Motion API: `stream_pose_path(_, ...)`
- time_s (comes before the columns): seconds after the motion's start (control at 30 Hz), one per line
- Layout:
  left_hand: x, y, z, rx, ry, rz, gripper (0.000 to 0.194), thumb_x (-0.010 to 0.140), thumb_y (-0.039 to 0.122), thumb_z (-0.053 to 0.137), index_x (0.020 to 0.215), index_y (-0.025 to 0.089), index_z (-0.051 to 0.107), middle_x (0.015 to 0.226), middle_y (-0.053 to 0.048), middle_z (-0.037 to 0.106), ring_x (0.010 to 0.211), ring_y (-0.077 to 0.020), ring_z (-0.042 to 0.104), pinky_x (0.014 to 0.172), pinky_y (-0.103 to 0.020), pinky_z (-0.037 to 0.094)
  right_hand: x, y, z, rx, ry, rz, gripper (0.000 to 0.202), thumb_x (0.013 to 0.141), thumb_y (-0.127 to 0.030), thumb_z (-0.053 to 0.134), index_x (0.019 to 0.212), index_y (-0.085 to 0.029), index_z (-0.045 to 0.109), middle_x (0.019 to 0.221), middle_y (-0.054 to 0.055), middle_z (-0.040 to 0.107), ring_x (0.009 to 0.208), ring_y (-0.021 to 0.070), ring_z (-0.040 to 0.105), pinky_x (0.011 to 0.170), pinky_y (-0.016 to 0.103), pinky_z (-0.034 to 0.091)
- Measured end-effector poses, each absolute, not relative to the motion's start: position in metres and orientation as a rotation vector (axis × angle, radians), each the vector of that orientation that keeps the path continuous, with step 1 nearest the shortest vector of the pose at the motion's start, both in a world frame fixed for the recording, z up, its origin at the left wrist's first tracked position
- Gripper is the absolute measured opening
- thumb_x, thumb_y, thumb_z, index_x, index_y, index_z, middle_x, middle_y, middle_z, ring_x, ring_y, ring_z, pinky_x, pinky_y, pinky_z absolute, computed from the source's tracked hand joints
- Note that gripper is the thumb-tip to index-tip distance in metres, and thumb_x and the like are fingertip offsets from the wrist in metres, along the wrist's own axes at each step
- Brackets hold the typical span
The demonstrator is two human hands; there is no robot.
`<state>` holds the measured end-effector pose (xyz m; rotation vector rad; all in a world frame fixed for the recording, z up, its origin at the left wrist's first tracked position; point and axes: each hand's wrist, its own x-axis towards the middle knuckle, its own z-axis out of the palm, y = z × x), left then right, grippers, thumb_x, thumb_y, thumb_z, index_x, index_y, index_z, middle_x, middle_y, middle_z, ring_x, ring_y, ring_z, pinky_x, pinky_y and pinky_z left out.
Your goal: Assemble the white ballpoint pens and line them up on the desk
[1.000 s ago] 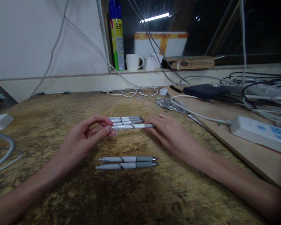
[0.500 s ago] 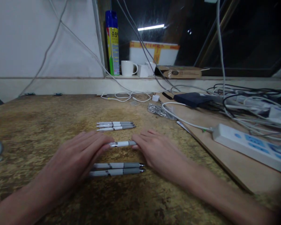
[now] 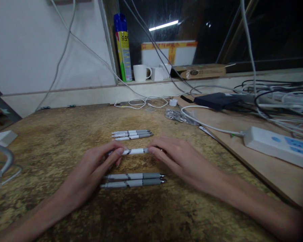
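Tabletop: a worn, mottled brown wooden tabletop is bearing all the pens, likely serving as a flat surface for laying them out.
Board: a thin, light-brown flat board is lying along the right side, carrying a long white plastic power strip with blue panels, apparently keeping wiring off the work area.
Right hand: the right hand is pinching the grey end of a pen, thumb and fingers closed narrowly.
Left hand: the left hand is gripping the opposite end, presumably so the pen is staying level between both.
Far row: slim white-and-grey plastic pens, seemingly three, are lying close together beyond the hands.
Near pair: two matching white-and-grey pens are lying side by side, tips rightward, probably aligned deliberately.
Held pen: the white-barrelled plastic pen is sitting between both groups, roughly parallel; whether it is touching wood, cannot tell.
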<state>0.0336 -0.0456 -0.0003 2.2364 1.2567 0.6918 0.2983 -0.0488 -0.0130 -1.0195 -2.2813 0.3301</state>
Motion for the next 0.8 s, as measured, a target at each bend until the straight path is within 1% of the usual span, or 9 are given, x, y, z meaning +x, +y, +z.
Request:
stream_pose_path(0.1,0.035,-0.047,-0.001,2.222,1.253,0.688,0.034,0.105,0.043,0.047,0.084,0.021,0.063,0.071,0.002,0.06,0.064,-0.0141,0.053,0.058,-0.024,0.04,0.299,-0.05,-0.013,-0.976,-2.238,0.375,0.019,0.104,-0.03,0.053,0.113,-0.023,0.067,0.111,0.007,0.073,0.101,0.021,0.067,0.087,0.034,0.052)
stream_pose_path(0.2,0.035,-0.047,-0.001,2.216,1.257,0.695,0.035,0.105,0.043,0.047,0.083,0.021,0.063,0.071,0.003,0.061,0.062,-0.0138,0.053,0.057,-0.023,0.039,0.298,-0.051,-0.011,-0.999,-2.186,0.424,0.019,0.099,-0.032,0.061,0.115,-0.023,0.067,0.112,0.007,0.073,0.1,0.0211,0.067,0.085,0.033,0.052)
stream_pose_path(0.33,0.034,-0.047,-0.001,2.234,1.262,0.687,0.035,0.104,0.042,0.048,0.083,0.021,0.065,0.073,0.002,0.064,0.065,-0.0145,0.056,0.058,-0.023,0.041,0.295,-0.051,-0.013,-1.046,-2.14,0.59,0.022,0.104,-0.034,0.053,0.106,-0.023,0.072,0.099,0.003,0.075,0.087,0.0179,0.068,0.078,0.029,0.05)
stream_pose_path(0.43,0.033,-0.047,-0.002,2.236,1.268,0.696,0.034,0.104,0.043,0.049,0.084,0.021,0.067,0.075,0.001,0.066,0.068,-0.0153,0.058,0.061,-0.024,0.042,0.292,-0.05,-0.016,-1.008,-2.099,0.648,0.016,0.1,-0.031,0.06,0.107,-0.023,0.071,0.101,0.004,0.075,0.09,0.0179,0.068,0.08,0.029,0.051)
stream_pose_path(0.5,0.032,-0.048,-0.002,2.236,1.274,0.707,0.034,0.104,0.043,0.05,0.085,0.022,0.067,0.075,0.001,0.067,0.069,-0.0157,0.059,0.063,-0.024,0.043,0.29,-0.05,-0.018,-0.989,-2.066,0.673,0.016,0.097,-0.032,0.064,0.108,-0.023,0.07,0.103,0.004,0.075,0.092,0.0185,0.068,0.08,0.029,0.051)
stream_pose_path(0.67,0.033,-0.049,-0.002,2.232,1.263,0.726,0.034,0.104,0.043,0.049,0.087,0.021,0.07,0.077,0.002,0.068,0.068,-0.015,0.057,0.066,-0.025,0.045,0.288,-0.052,-0.02,-1.038,-2.033,0.736,0.022,0.101,-0.037,0.056,0.101,-0.023,0.073,0.094,0.003,0.075,0.082,0.0177,0.068,0.072,0.029,0.051)
stream_pose_path(0.77,0.033,-0.049,-0.002,2.231,1.251,0.732,0.036,0.104,0.043,0.049,0.085,0.021,0.07,0.078,0.002,0.068,0.068,-0.0152,0.057,0.067,-0.025,0.046,0.287,-0.053,-0.02,-1.023,-2.014,0.679,0.017,0.096,-0.035,0.063,0.106,-0.024,0.072,0.098,0.004,0.075,0.087,0.0194,0.069,0.076,0.031,0.054)
stream_pose_path(0.8,0.032,-0.049,-0.003,2.229,1.248,0.735,0.036,0.104,0.043,0.049,0.084,0.021,0.07,0.077,0.002,0.068,0.068,-0.0152,0.057,0.067,-0.025,0.046,0.287,-0.053,-0.019,-1.021,-2.005,0.659,0.018,0.095,-0.034,0.066,0.108,-0.024,0.071,0.101,0.005,0.074,0.09,0.0201,0.069,0.078,0.032,0.054)
